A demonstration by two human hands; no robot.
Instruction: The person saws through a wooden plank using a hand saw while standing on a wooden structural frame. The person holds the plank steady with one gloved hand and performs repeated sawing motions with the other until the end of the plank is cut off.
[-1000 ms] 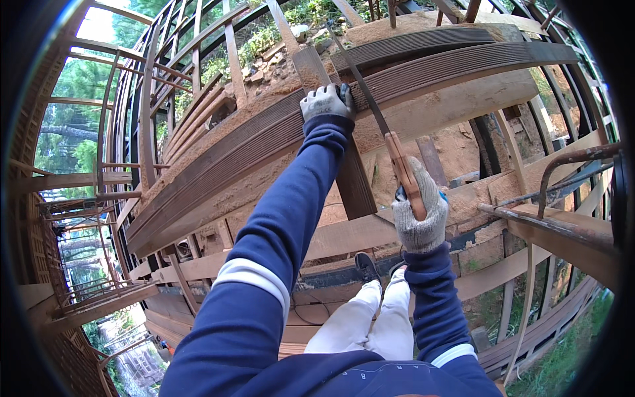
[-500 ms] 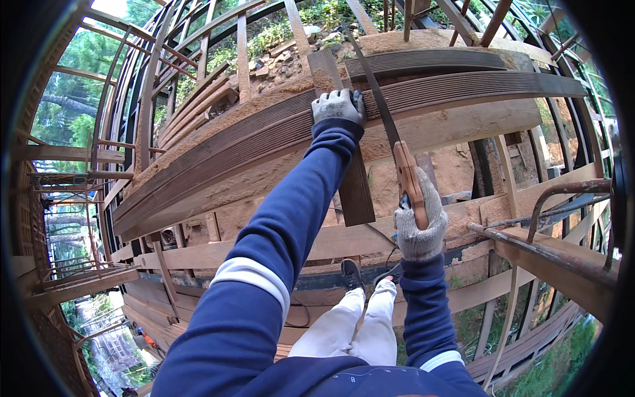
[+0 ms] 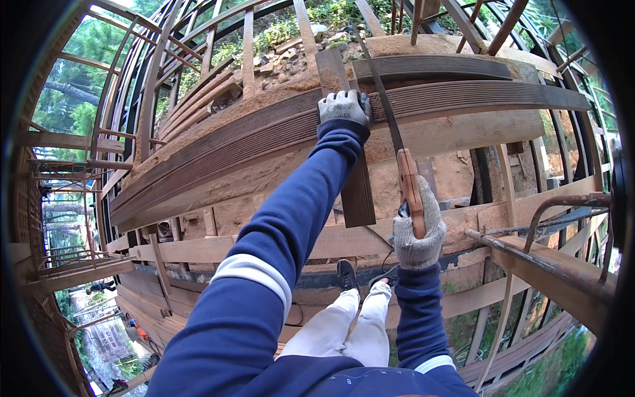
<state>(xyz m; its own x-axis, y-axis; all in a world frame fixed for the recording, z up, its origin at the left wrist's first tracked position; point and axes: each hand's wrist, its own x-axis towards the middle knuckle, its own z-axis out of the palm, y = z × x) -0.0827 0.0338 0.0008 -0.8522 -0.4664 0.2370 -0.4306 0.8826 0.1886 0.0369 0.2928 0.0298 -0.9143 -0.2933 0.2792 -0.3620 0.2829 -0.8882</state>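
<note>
My left hand [image 3: 345,108], in a light knit glove, is closed over a short dark board [image 3: 359,195]. That board lies crosswise on a long, brown grooved plank [image 3: 456,99]. In my gloved right hand [image 3: 421,228] is the wooden handle of a handsaw [image 3: 383,99]. Its long dark blade points away from me and crosses the grooved plank just right of my left hand. Whether the teeth are cutting into the wood cannot be made out. Something small and bluish shows beside my left thumb, too hidden to name.
Sawdust covers the pale beam [image 3: 456,135] under the plank. Shorter timber pieces [image 3: 205,99] lie stacked at the far left. Rusty metal bars [image 3: 562,202] stick out at the right. Open framing and bare earth show below, and a black cord [image 3: 378,235] hangs near my feet.
The saw and my right hand have come slightly toward me. My left hand stays on the short board. The whole view has shifted a little.
</note>
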